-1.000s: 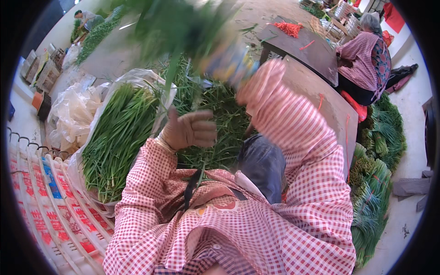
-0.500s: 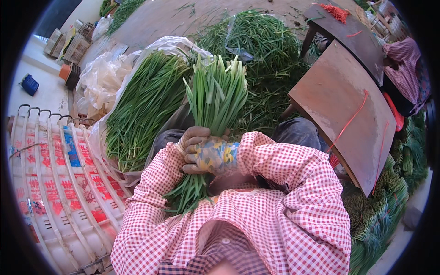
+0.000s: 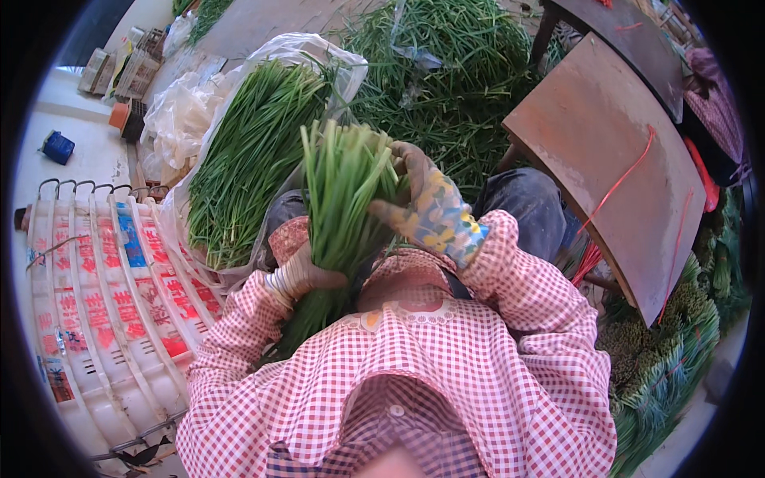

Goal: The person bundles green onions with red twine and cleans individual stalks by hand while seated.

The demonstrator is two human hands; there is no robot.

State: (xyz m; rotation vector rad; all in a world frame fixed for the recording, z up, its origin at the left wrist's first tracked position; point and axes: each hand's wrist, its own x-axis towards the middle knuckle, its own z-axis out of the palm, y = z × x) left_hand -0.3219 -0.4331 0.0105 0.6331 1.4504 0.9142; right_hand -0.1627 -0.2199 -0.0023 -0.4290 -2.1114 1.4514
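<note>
A thick bunch of garlic chives [image 3: 339, 195] stands upright in front of my chest, pale cut ends at the top and green leaves hanging down by my sleeve. My left hand [image 3: 304, 275], in a greyish work glove, is wrapped round its lower part. At the upper right side of the bunch is my right hand [image 3: 434, 211], in a glove with a blue and yellow flowered back. Its thumb and fingers are spread and cupped beside the stems; whether they touch is hard to tell. More garlic chives [image 3: 255, 163] lie in an open clear plastic bag [image 3: 351, 80] to the left.
A large loose heap of green leaves [image 3: 446, 80] lies ahead. On the right, a brown board table [image 3: 598, 167] carries red ties [image 3: 629, 175]. Tied green bundles [image 3: 665, 374] are stacked below it. A white plastic crate [image 3: 103, 319] with red print stands left.
My right hand has come off the bunch's middle, opened and moved up towards the cut ends. My left hand has moved down and left with the bunch. The view has shifted slightly.
</note>
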